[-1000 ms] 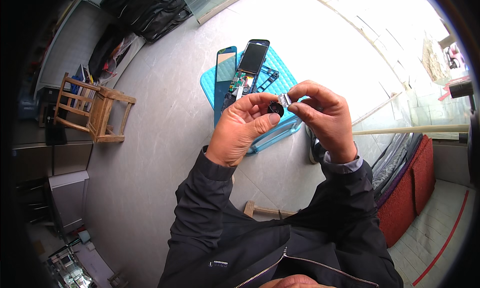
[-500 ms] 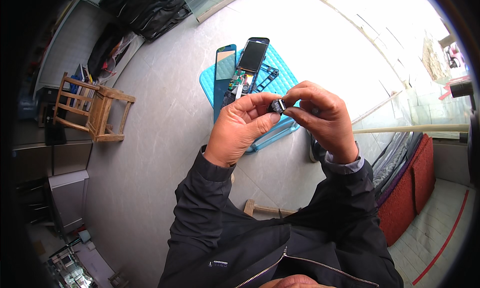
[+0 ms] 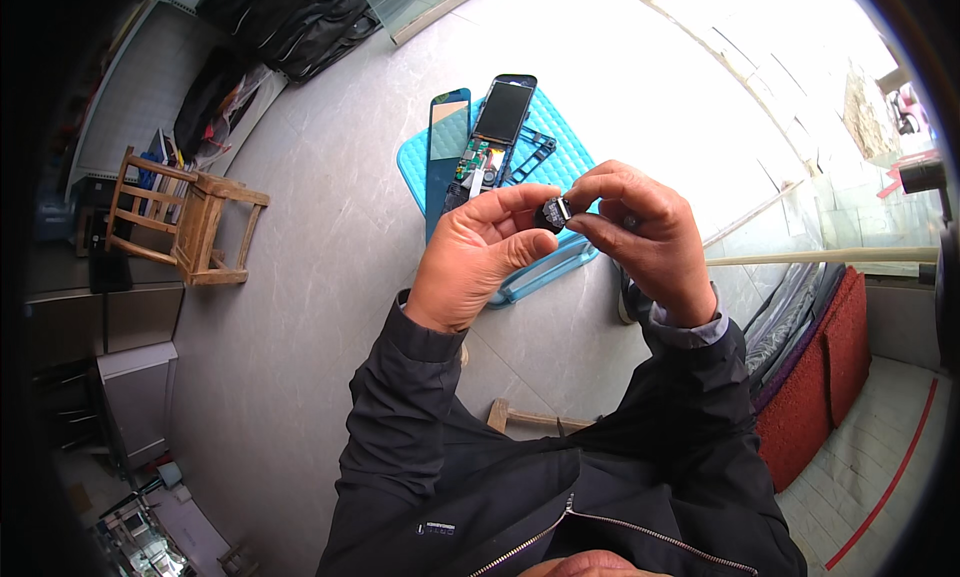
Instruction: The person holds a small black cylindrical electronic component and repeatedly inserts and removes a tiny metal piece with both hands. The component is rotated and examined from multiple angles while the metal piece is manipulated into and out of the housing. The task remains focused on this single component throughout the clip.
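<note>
A small black electronic part point(image 3: 553, 214) with a pale silver strip is held up between both hands, above the near side of a light-blue plastic stool point(image 3: 563, 127). My left hand point(image 3: 485, 249) pinches it from the left between thumb and fingers. From the right, my right hand point(image 3: 645, 232) grips its edge with thumb and forefinger; a small dark round tip shows among the curled fingers. Beyond the hands lies an opened device with a dark screen point(image 3: 505, 112) and a green circuit board point(image 3: 480, 163). Beside it are a dark glass panel point(image 3: 449, 142) and a black plastic frame point(image 3: 533, 159).
A wooden chair point(image 3: 205, 222) stands on the grey tiled floor point(image 3: 300, 377) to the left. Black bags point(image 3: 290, 22) lie at the far left. A red mat point(image 3: 820, 387) and folded cloths point(image 3: 790, 317) are at the right. A wooden bar point(image 3: 530, 420) shows near my lap.
The left thumb has shifted slightly and the small part is turned a little. Both hands otherwise keep the same place above the stool.
</note>
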Demonstrator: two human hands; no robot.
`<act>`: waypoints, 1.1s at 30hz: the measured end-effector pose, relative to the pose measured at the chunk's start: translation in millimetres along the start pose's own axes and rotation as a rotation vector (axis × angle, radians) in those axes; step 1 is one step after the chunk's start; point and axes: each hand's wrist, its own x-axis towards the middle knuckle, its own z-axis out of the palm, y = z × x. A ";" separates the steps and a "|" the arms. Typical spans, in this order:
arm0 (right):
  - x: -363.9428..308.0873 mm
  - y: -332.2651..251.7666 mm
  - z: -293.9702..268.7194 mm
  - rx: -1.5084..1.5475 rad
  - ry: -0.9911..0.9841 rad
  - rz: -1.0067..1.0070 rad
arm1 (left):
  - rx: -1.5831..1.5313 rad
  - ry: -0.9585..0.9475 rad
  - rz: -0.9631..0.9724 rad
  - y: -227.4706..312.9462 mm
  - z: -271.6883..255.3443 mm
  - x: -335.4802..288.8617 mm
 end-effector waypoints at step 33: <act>-5.9 12.3 6.4 0.284 -0.019 0.097 | 0.316 0.062 0.385 -6.4 6.8 1.4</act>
